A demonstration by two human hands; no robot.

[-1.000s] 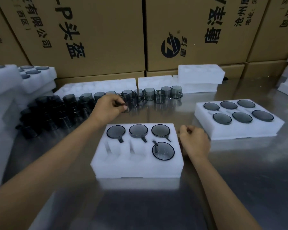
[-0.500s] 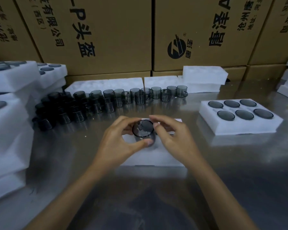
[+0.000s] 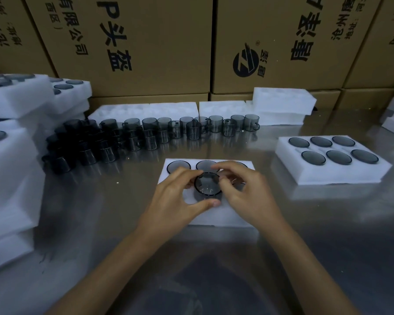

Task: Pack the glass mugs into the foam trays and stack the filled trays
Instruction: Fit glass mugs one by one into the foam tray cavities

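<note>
A white foam tray [image 3: 223, 215] lies on the metal table in front of me. Smoky glass mugs sit in its back row [image 3: 178, 167]. Both hands hold one smoky glass mug [image 3: 208, 184] over the tray's front middle pocket. My left hand [image 3: 180, 196] curls round its left side, thumb under the near rim. My right hand [image 3: 243, 192] pinches its right side with the fingertips. The tray's right pockets are hidden under my right hand.
Several loose mugs [image 3: 146, 133] stand in rows behind the tray. A filled foam tray [image 3: 332, 176] lies at the right. Stacked foam trays [image 3: 11, 178] rise at the left, more foam [image 3: 282, 101] lies at the back before cardboard boxes [image 3: 146, 42].
My left hand took a mug from the row and brought it back to the tray. My right hand joined it, and the mug has dropped lower over the front middle pocket.
</note>
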